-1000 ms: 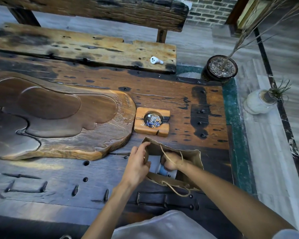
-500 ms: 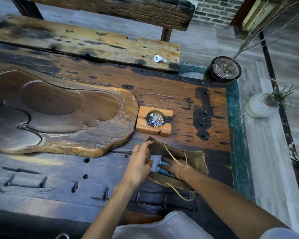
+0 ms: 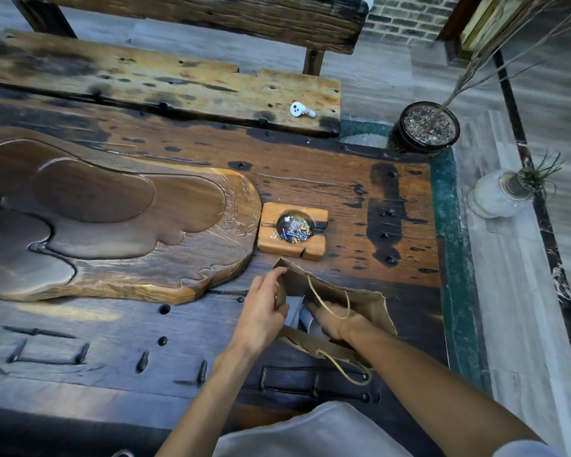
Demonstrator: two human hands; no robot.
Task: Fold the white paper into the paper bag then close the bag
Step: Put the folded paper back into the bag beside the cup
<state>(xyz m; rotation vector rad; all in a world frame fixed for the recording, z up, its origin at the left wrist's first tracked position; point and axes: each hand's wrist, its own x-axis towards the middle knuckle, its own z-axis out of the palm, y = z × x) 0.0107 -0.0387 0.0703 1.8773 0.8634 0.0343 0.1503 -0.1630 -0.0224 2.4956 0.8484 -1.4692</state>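
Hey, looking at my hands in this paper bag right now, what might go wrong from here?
1. The right hand is deep in the paper bag, pressing the white paper; the already ragged rim might tear.
2. A rope handle loops over that wrist and may snag on withdrawal.
3. The ashtray sits just behind the bag; a shove could knock it.
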